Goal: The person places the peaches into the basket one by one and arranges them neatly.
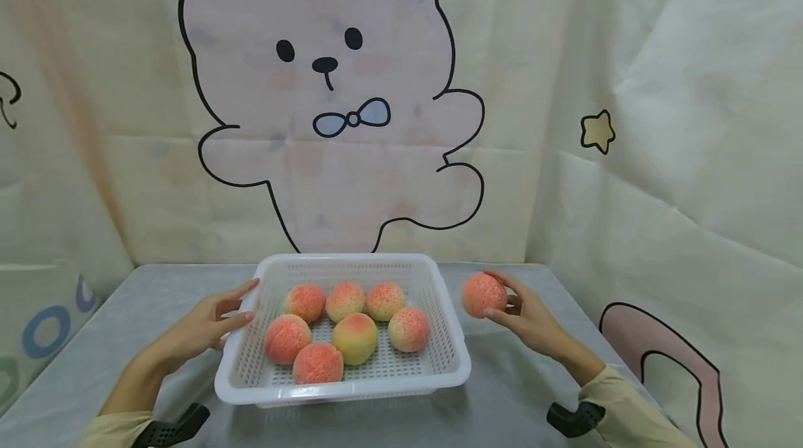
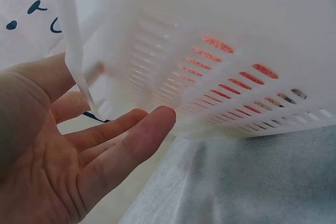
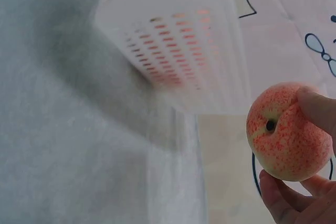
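A white perforated plastic basket (image 1: 439,366) stands on the table with several pink-and-yellow peaches (image 1: 355,339) inside. My left hand (image 1: 199,326) grips its left rim; the left wrist view shows one digit reaching inside the translucent wall (image 2: 157,3) while other fingers (image 2: 131,148) lie along the outside. Off the basket's right side, my right hand (image 1: 530,315) holds a reddish peach (image 1: 484,295) between thumb and fingers. In the right wrist view, that peach (image 3: 286,135) turns its dark stem pit to the camera, and the basket (image 3: 173,40) stands apart from it.
A grey-blue cloth covers the table (image 1: 502,392). Behind it hangs a pale curtain (image 1: 514,51) with a cartoon bear, and another printed sheet (image 1: 690,176) borders the right side. Dark wrist mounts (image 1: 574,419) sit on both sleeves.
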